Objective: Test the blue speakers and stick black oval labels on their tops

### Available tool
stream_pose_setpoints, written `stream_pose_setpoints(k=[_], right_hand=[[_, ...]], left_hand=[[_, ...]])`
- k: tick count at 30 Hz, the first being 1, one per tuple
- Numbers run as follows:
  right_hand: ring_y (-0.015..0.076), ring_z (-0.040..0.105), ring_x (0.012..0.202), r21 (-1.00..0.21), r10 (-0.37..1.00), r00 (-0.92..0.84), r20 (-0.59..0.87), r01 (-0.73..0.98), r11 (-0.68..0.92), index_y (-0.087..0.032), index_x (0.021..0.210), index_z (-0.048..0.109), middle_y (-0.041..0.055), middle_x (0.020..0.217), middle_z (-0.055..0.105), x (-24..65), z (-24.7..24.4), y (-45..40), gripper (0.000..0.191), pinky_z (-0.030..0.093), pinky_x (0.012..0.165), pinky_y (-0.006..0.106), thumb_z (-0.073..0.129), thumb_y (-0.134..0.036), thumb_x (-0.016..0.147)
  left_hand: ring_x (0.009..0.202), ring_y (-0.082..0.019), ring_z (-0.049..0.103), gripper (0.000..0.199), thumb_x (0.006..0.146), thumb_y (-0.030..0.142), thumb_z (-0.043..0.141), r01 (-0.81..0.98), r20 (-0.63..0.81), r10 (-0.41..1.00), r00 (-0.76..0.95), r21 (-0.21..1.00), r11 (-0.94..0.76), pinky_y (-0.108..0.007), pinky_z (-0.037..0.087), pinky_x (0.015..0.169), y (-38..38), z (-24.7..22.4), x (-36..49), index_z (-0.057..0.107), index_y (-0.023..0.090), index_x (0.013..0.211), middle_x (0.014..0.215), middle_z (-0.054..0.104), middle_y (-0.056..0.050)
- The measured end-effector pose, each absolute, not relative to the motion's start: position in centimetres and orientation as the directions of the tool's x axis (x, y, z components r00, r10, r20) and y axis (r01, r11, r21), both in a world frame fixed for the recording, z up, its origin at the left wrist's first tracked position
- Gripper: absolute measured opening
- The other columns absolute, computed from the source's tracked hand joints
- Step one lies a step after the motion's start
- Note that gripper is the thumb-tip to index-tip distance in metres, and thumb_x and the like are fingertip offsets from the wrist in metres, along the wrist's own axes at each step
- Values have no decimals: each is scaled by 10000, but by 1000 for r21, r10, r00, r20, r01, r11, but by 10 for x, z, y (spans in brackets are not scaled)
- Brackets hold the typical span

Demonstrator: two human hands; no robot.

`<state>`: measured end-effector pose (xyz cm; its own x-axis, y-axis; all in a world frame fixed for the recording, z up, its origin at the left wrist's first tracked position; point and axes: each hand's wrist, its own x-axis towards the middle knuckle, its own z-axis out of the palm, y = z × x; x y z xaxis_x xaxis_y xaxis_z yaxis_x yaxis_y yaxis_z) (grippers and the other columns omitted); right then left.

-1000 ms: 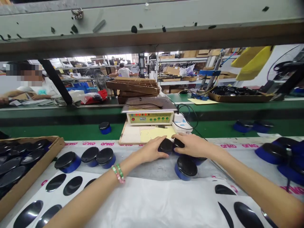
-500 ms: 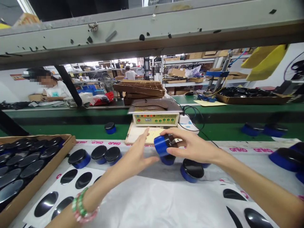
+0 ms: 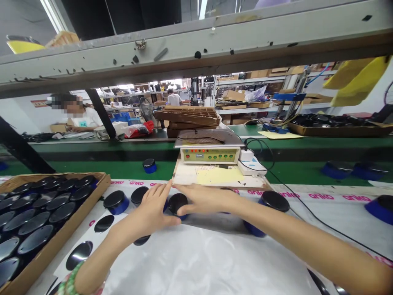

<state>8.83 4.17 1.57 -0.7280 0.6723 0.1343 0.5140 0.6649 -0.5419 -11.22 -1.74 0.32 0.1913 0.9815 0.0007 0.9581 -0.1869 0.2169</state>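
Head view: one blue puck with a black top sits on the white sheet between my hands. My right hand lies across it, fingers loosely curled on its rim. My left hand rests flat and open just beside it. Two more pucks stand left, one right.

two hands, one cardboard box, one tester unit, two people.
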Motion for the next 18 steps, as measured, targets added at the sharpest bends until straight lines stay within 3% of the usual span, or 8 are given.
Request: stream_pose_setpoints(k=[2, 5, 7, 10, 13, 16, 18], right_hand=[[265, 583, 1075, -428, 685, -728, -9, 622, 656, -176, 1212, 583, 105, 1186, 610, 112, 19, 48, 503, 475, 904, 490, 729, -398, 785], [234, 602, 1014, -238, 733, -658, -171, 750, 618, -159, 1090, 629, 90, 1109, 634, 153, 22, 55, 321, 481, 892, 465, 679, -350, 837], [193, 617, 952, -136, 770, -602, -214, 798, 587, -162, 1036, 631, 65, 1059, 643, 176, 21, 60, 223, 500, 859, 416, 584, -341, 913], [177, 625, 908, -14, 817, -526, -237, 843, 538, -155, 1008, 629, 53, 1019, 649, 199, 16, 69, 233, 510, 824, 392, 571, -363, 922], [223, 645, 888, 34, 831, -505, -233, 850, 526, -127, 1008, 655, 104, 966, 680, 208, 10, 69, 249, 510, 798, 421, 562, -338, 914], [348, 568, 1117, 32, 819, -555, -146, 825, 565, -136, 1184, 619, 207, 1214, 614, 209, 4, 49, 412, 433, 909, 539, 501, -426, 918], [374, 445, 1270, 20, 766, -636, -88, 768, 640, -209, 1235, 597, 166, 1386, 508, 213, -6, 29, 495, 337, 1001, 591, 479, -549, 894]], left_hand=[[1420, -437, 172, 933, 679, 478, 730, 967, -23, 983, 182, 186, -175, -613, 200, 1101, -18, 2, -120, 315, 213, 1471, 1526, 302, -187], [1412, -476, 148, 901, 651, 502, 752, 973, -49, 982, 185, 153, -175, -655, 192, 1078, -13, 3, -135, 406, 205, 1427, 1531, 274, -209], [1388, -450, 249, 899, 635, 512, 764, 963, -60, 970, 236, 150, -225, -611, 251, 1075, -7, 2, -142, 429, 200, 1410, 1499, 335, -208], [1273, -383, 443, 912, 612, 558, 769, 928, -37, 936, 350, 149, -342, -525, 339, 1046, 4, -4, -144, 438, 215, 1390, 1381, 489, -169], [1168, -345, 525, 914, 604, 646, 738, 882, 16, 890, 455, 134, -453, -455, 406, 978, 11, -12, -138, 451, 222, 1361, 1277, 564, -132], [1103, -332, 555, 788, 654, 684, 677, 839, 68, 846, 529, 110, -533, -439, 415, 942, 14, -17, -131, 526, 206, 1262, 1179, 615, -117], [1035, -328, 585, 664, 708, 651, 646, 826, 102, 831, 546, 95, -555, -436, 428, 905, 14, -18, -128, 569, 180, 1170, 1075, 649, -118]])
